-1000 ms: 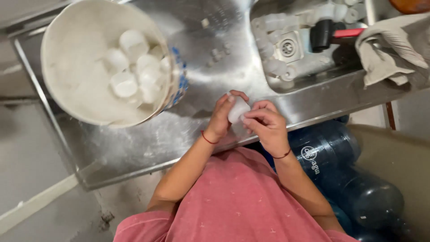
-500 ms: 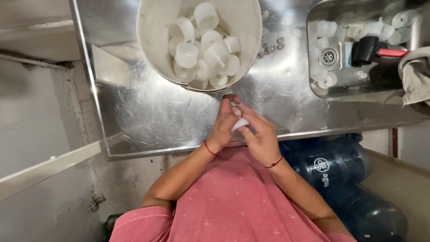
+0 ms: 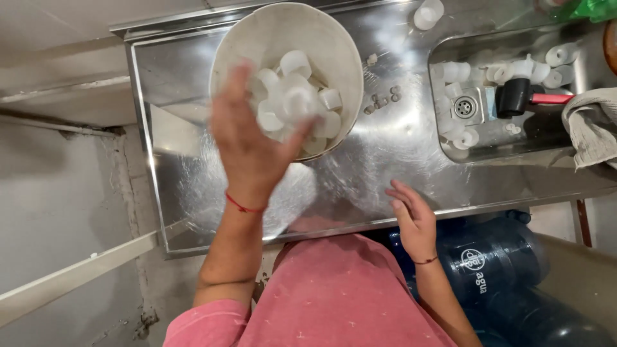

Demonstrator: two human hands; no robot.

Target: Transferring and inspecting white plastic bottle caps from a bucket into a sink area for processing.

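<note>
My left hand (image 3: 250, 144) is lifted over a white bucket (image 3: 225, 48) that stands on a steel table (image 3: 385, 160). Its fingers are spread and motion-blurred. Several white plastic caps (image 3: 292, 96) fill the bucket; one blurred cap lies just beyond my thumb, apparently free of the hand. My right hand (image 3: 414, 218) rests at the table's front edge, fingers apart, holding nothing. A red thread is tied round each wrist.
A sink (image 3: 565, 138) on the right holds more white caps, plus a black mallet (image 3: 514, 97) with a red handle. A grey cloth (image 3: 588, 125) hangs on the sink's right rim. Blue water jugs (image 3: 495, 257) lie under the table. Small metal bits (image 3: 382, 99) sit beside the bucket.
Both hands were together on a white cap at the table edge. Now my left hand has swung up over the bucket and my right hand stays behind, empty.
</note>
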